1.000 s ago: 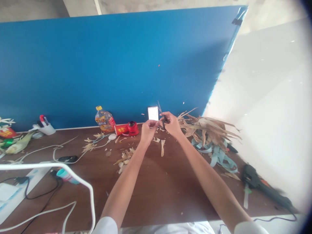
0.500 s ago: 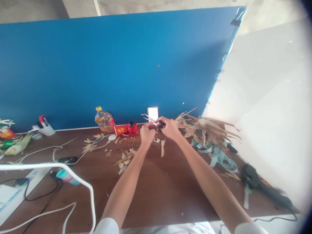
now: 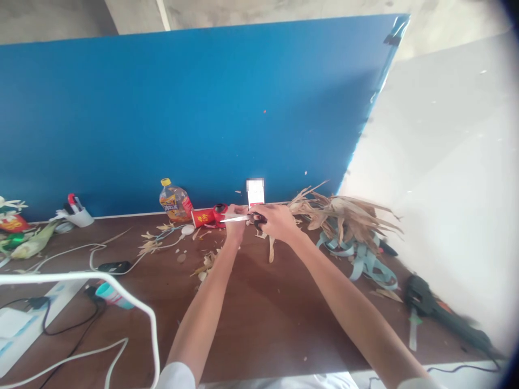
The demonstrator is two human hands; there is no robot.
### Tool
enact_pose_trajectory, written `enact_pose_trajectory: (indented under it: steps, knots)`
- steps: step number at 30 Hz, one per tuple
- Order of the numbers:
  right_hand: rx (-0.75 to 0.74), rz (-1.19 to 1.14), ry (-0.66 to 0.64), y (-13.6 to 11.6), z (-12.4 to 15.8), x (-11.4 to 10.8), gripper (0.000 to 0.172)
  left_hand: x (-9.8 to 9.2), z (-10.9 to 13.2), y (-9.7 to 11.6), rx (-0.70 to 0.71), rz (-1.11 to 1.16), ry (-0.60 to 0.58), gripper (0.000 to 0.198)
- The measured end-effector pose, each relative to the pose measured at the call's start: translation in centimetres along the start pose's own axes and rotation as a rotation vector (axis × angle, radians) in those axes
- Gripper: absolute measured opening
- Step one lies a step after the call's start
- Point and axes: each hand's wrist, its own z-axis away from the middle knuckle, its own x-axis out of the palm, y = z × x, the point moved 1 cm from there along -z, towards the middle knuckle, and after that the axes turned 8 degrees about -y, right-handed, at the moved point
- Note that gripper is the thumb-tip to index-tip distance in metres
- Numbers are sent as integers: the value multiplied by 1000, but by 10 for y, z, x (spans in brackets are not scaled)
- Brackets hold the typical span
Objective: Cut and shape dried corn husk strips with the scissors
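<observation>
Both my arms reach out over the brown table (image 3: 263,313). My right hand (image 3: 275,221) is closed round the dark handles of a pair of scissors (image 3: 243,218), whose pale blades point left. My left hand (image 3: 234,221) sits just behind the blades with its fingers pinched together; what it holds is too small to make out. Trimmed husk scraps (image 3: 208,262) lie below the hands, and one long strip (image 3: 271,248) rests under my right wrist.
A pile of dry husks (image 3: 344,213) over pale blue ribbon (image 3: 365,262) lies right. A glue gun (image 3: 430,305) sits near the right edge. A red can (image 3: 205,216), bottle (image 3: 174,200), white card (image 3: 255,192) and blue board (image 3: 182,108) stand behind. Cables (image 3: 101,254) and a teal cup (image 3: 109,294) lie left.
The scissors have swung from pointing upward to pointing left. Both hands have dropped lower toward the table and shifted slightly left.
</observation>
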Motion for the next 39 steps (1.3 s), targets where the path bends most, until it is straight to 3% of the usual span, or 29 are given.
enact_pose_trajectory:
  steps: [3,5,9,12,20,30,39]
  knots:
    - [12,-128,41,-6,-2,-8,38,3,2,17,60,93,-65,12]
    - [68,-213,108,-4,-4,-14,40,10,5,28,107,137,-177,13]
    - [200,-362,277,14,-5,-24,35,19,10,38,48,166,-267,12]
    - [232,-463,313,29,-5,-25,35,18,11,37,6,204,-277,19]
    - [228,-574,168,39,-4,-20,40,14,11,37,-41,205,-287,19]
    - [233,-411,123,36,-4,-22,44,22,16,35,-21,52,-337,22]
    - [275,-219,118,30,-3,-16,43,21,22,42,43,-351,-336,22]
